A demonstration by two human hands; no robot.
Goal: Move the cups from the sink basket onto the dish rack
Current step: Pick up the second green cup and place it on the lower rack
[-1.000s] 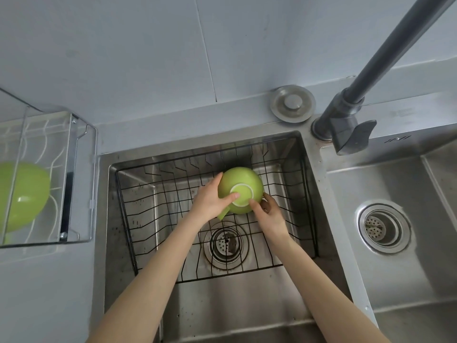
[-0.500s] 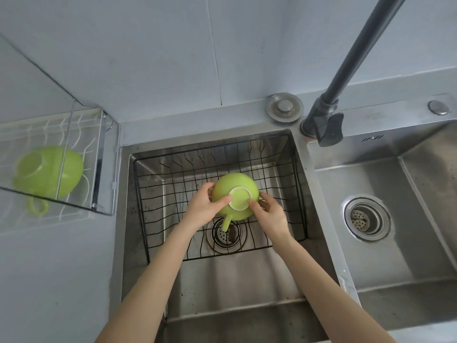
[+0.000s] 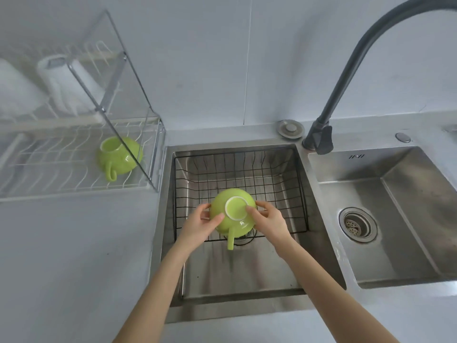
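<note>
An upside-down green cup (image 3: 233, 214) with a white foot ring is held above the black wire sink basket (image 3: 284, 179), its handle pointing toward me. My left hand (image 3: 202, 225) grips its left side and my right hand (image 3: 268, 220) grips its right side. A second green cup (image 3: 120, 155) lies upside down on the white wire dish rack (image 3: 49, 167) at the left, behind a clear panel.
The basket sits in the left steel basin (image 3: 235, 273). A dark curved faucet (image 3: 346, 78) rises at the back right. The right basin (image 3: 395, 219) has a round drain. White items (image 3: 66, 82) stand on the rack's upper shelf. Grey counter lies below the rack.
The cup held in both hands has lifted slightly above the basket. The view has pulled back and up, bringing more of the dish rack and the faucet into sight.
</note>
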